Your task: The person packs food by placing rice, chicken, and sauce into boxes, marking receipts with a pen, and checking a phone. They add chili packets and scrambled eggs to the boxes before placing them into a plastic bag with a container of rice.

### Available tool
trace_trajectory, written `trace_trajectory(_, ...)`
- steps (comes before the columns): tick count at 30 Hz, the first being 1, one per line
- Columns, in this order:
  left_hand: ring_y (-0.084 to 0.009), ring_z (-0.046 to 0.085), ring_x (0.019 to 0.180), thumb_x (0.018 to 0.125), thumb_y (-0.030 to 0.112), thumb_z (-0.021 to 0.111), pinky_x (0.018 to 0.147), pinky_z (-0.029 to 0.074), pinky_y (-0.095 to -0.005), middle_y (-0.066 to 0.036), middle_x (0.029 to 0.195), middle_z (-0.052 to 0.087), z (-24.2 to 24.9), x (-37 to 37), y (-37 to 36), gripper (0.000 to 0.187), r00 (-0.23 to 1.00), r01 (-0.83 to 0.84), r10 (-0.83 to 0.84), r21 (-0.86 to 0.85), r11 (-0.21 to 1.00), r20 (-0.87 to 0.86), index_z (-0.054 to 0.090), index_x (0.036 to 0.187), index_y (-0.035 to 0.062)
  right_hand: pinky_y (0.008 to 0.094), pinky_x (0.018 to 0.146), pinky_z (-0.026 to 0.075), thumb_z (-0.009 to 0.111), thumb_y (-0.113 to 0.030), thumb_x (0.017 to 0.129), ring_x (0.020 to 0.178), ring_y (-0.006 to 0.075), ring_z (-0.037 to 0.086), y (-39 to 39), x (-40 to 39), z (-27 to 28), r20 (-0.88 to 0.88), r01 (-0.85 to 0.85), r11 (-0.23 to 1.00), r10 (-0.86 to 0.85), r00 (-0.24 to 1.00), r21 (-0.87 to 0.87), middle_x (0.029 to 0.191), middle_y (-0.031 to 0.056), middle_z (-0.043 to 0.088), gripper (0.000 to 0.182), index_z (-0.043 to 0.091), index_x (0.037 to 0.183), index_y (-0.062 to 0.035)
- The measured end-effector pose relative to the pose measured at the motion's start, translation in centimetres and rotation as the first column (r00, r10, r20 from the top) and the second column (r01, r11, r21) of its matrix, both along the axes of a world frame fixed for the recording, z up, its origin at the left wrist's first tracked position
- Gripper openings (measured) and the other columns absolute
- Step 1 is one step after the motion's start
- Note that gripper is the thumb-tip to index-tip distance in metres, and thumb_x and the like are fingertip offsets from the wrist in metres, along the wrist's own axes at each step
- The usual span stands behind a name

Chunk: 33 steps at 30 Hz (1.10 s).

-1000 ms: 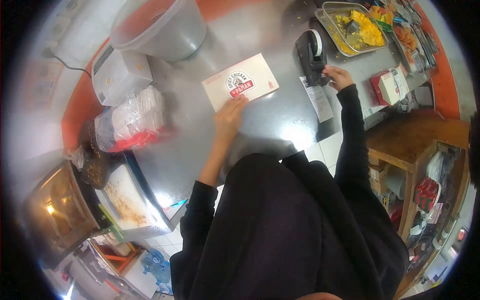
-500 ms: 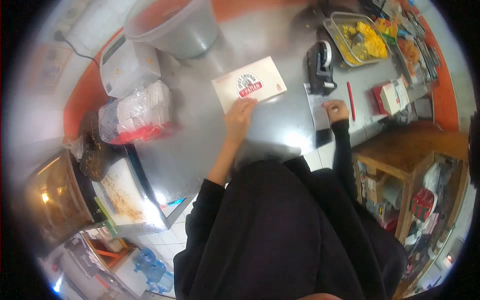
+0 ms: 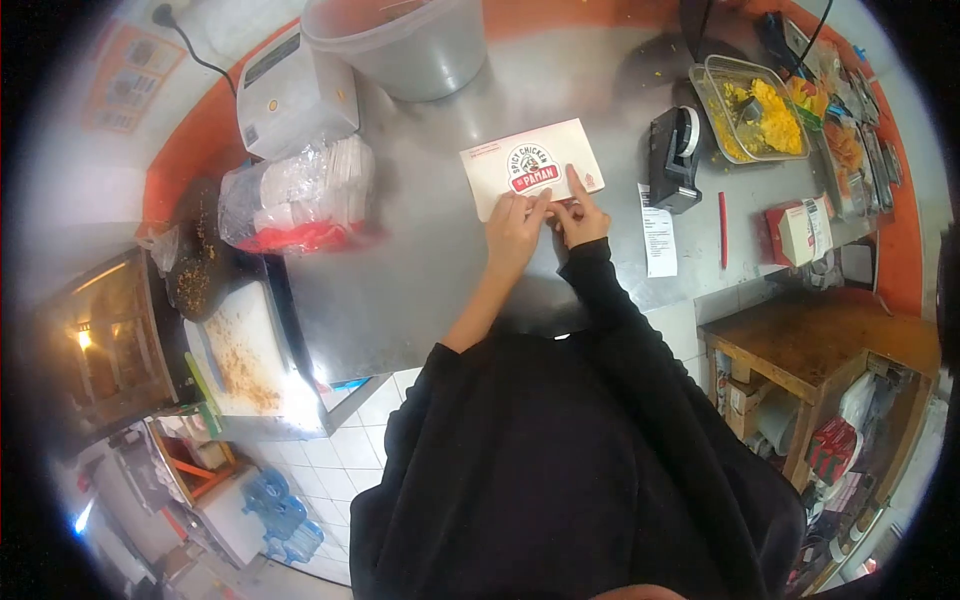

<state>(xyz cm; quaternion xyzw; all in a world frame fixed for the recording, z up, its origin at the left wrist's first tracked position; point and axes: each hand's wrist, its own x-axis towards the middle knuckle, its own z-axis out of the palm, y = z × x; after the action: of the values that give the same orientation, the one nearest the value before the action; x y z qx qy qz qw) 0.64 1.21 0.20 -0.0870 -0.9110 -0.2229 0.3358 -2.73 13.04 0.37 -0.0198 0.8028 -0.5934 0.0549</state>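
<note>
A cream cardboard takeaway box (image 3: 497,172) with a red and black "Spicy Chicken" logo lies closed on the steel counter. My left hand (image 3: 513,228) grips its front edge, fingertips bunched just below the logo. Close beside it, my right hand (image 3: 583,218) is on the same edge, its index finger stretched over the lid and its other fingers curled under. Any small thing between the fingertips is hidden. To the right, a printed receipt (image 3: 659,240) lies in front of a black tape dispenser (image 3: 668,165).
A red pen (image 3: 723,230) and a small red and white box (image 3: 800,230) lie on the right. Behind them stands a clear tub (image 3: 735,150) of yellow food. At the left are a white printer (image 3: 297,105), wrapped white packs (image 3: 310,195) and a large plastic bucket (image 3: 400,50).
My right hand has left the receipt and moved left to the takeaway box's front edge, beside my left hand. The camera view has shifted, so the counter items appear farther right.
</note>
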Motion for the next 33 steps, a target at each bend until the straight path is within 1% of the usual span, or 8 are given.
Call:
trace_trajectory(7, -0.0253, 0.047, 0.081, 0.067, 0.007, 0.06, 0.066, 0.041, -0.0332, -0.01, 0.079, 0.049, 1.5, 1.5, 5.4, 0.017, 0.964, -0.11, 0.036, 0.27, 0.957, 0.264, 0.055, 0.083, 0.0042, 0.024, 0.062, 0.039, 0.059, -0.028, 0.073, 0.067, 0.0141, 0.047, 11.0, -2.8, 3.9, -0.409, 0.624, 0.742, -0.505, 0.76, 0.244, 0.074, 0.0069, 0.049, 0.033, 0.055, 0.1, -0.0081)
trace_trajectory(10, -0.0255, 0.045, 0.09, 0.072, 0.01, 0.059, 0.072, 0.041, -0.0328, -0.014, 0.097, 0.046, 0.1, 2.4, 13.2, 0.037, 0.78, -0.176, -0.44, 0.83, 0.529, 0.446, 0.043, 0.104, 0.0024, 0.0262, 0.067, 0.038, 0.057, -0.033, 0.075, 0.072, 0.0179, 0.049, 15.6, -6.6, -0.2, -0.125, 0.216, 0.859, -0.178, 0.976, 0.464, 0.073, 0.0136, 0.053, 0.035, 0.056, 0.098, -0.0064)
trace_trajectory(15, -0.0252, 0.045, 0.093, 0.072, 0.013, 0.06, 0.074, 0.041, -0.0306, -0.02, 0.099, 0.041, -0.7, 1.0, 18.7, 0.055, 0.726, -0.417, -0.398, 0.819, 0.395, 0.562, 0.027, 0.116, 0.0045, 0.0281, 0.071, 0.044, 0.056, -0.012, 0.077, 0.073, 0.0155, 0.055, 16.9, -3.0, -0.5, 0.107, 0.166, 0.679, -0.128, 0.986, -0.715, 0.078, 0.0066, 0.057, 0.011, 0.059, 0.079, -0.0014)
trace_trajectory(18, -0.0232, 0.047, 0.089, 0.07, 0.009, 0.059, 0.066, 0.043, -0.028, -0.021, 0.096, 0.042, -2.4, -0.4, 20.0, 0.063, 0.75, -0.445, -0.229, 0.729, 0.521, 0.621, 0.019, 0.119, 0.0061, 0.0259, 0.068, 0.044, 0.058, -0.013, 0.075, 0.073, 0.0156, 0.056, 17.1, -2.2, -3.0, 0.191, 0.239, 0.874, -0.172, 0.966, -0.423, 0.076, 0.0074, 0.057, 0.012, 0.06, 0.079, -0.002)
trace_trajectory(24, -0.0207, 0.049, 0.086, 0.062, -0.011, 0.046, 0.061, 0.044, -0.0271, -0.013, 0.098, 0.044, 2.3, -2.8, 15.2, 0.068, 0.467, -0.58, -0.847, 0.811, -0.077, 0.253, 0.018, 0.119, 0.0124, 0.0244, 0.055, 0.044, 0.062, -0.016, 0.072, 0.065, 0.0132, 0.055, 21.6, -2.1, -4.3, 0.08, 0.011, 0.914, -0.047, 0.996, 0.405, 0.072, 0.0088, 0.059, 0.016, 0.06, 0.08, -0.0018)
trace_trajectory(26, -0.0127, 0.047, 0.061, 0.062, -0.009, 0.048, 0.047, 0.04, -0.0235, -0.009, 0.097, 0.046, 2.5, -3.4, 11.6, 0.061, 0.763, -0.002, -0.633, 0.981, 0.196, 0.128, 0.034, 0.117, 0.0118, 0.0224, 0.051, 0.042, 0.059, -0.018, 0.075, 0.058, 0.0116, 0.053, 20.5, -2.0, -2.7, -0.508, 0.239, 0.95, -0.107, 0.855, 0.203, 0.066, 0.0057, 0.057, 0.017, 0.059, 0.081, -0.0014)
trace_trajectory(29, -0.0132, 0.048, 0.059, 0.063, -0.006, 0.052, 0.051, 0.041, -0.0236, -0.009, 0.115, 0.042, 5.2, -4.6, 3.1, 0.055, 0.831, 0.016, -0.465, 0.822, 0.57, 0.306, 0.042, 0.114, 0.0106, 0.0209, 0.054, 0.042, 0.056, -0.012, 0.077, 0.059, 0.01, 0.052, 15.5, -4.0, 6.5, 0.077, 0.013, 0.995, -0.005, 0.997, -0.104, 0.062, 0.0009, 0.055, 0.013, 0.06, 0.085, -0.0021)
trace_trajectory(33, -0.0254, 0.044, 0.103, 0.065, 0.0, 0.059, 0.077, 0.042, -0.0302, -0.009, 0.12, 0.039, 4.6, -4.7, 0.1, 0.055, 0.815, -0.188, -0.063, 0.365, 0.912, 0.576, 0.044, 0.114, 0.0191, 0.023, 0.053, 0.042, 0.061, -0.026, 0.071, 0.052, 0.0097, 0.054, 5.4, -9.6, 6.5, -0.15, -0.426, 0.891, 0.448, 0.882, 0.153, 0.067, 0.0089, 0.061, 0.028, 0.06, 0.095, -0.0117)
